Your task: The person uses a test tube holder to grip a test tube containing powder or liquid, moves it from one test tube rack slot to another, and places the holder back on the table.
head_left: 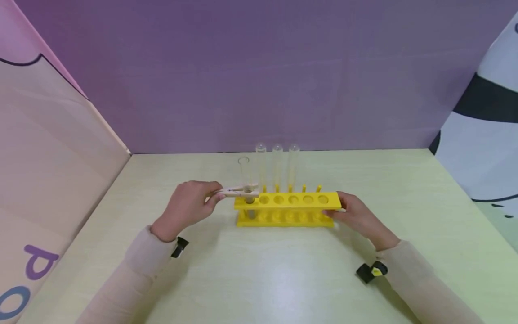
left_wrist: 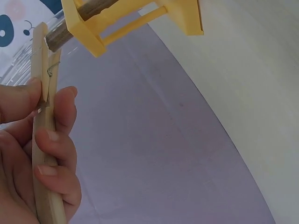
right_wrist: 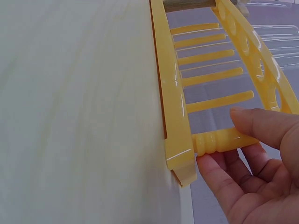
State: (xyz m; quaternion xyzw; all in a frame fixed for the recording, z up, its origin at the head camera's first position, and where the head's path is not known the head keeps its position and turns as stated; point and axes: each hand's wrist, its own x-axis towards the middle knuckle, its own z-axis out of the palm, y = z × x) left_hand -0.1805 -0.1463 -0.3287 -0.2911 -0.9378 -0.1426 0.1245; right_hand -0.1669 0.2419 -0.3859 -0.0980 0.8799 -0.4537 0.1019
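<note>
A wooden test tube clamp (head_left: pixel 235 194) is held in the left hand (head_left: pixel 188 204), its prongs set around a clear glass test tube (head_left: pixel 244 170) with brown contents (left_wrist: pixel 58 36), standing in the rack hole nearest that hand. The yellow plastic test tube rack (head_left: pixel 287 205) is gripped at its ribbed end post (right_wrist: pixel 224 140) by the right hand (head_left: pixel 358 216), presumably for steadiness. Round-ended tubes (head_left: pixel 277 157) are stood inverted on pegs (right_wrist: pixel 219 101) between the hands.

A pale wood-grain table (head_left: pixel 279 270) extends to the base of a plain purple backdrop (head_left: pixel 263 81). The left panel (head_left: pixel 52 144) is pale, bearing a purple letter (head_left: pixel 42 253) and a blue ring-shaped character (head_left: pixel 26 296); the right panel (head_left: pixel 473 153) carries a broad black band (head_left: pixel 485 99) on white.
</note>
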